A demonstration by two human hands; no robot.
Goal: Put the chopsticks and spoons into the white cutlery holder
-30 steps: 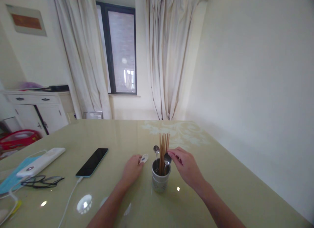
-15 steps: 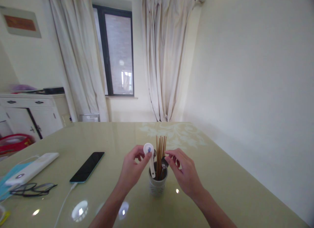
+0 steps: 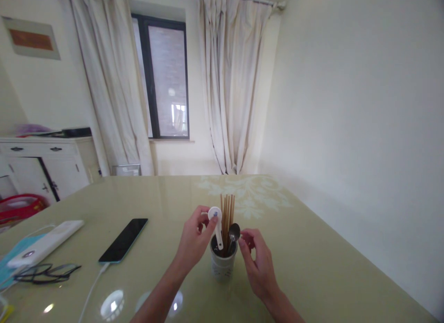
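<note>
A white ceramic spoon (image 3: pixel 218 228) with a blue mark in its bowl is pinched by the bowl in my left hand (image 3: pixel 194 235). Its handle points down over the mouth of a light patterned cup (image 3: pixel 222 269). Several wooden chopsticks (image 3: pixel 226 214) stand upright in the cup, and a metal spoon (image 3: pixel 234 231) leans at its right side, bowl up. Just right of the metal spoon's bowl is my right hand (image 3: pixel 258 263), its fingers bent and the thumb apart from them, with nothing visible in its grasp.
On the left of the glossy table (image 3: pixel 166 193) lie a phone (image 3: pixel 124 240) on a white cable, a white power bank (image 3: pixel 46 244), folded glasses (image 3: pixel 46 273) and a blue mask (image 3: pixel 24 251). A wall (image 3: pixel 364 128) runs along the right edge.
My right hand has drawn back right and down from the metal spoon, which now tilts further right. My left hand has shifted slightly right with the ceramic spoon.
</note>
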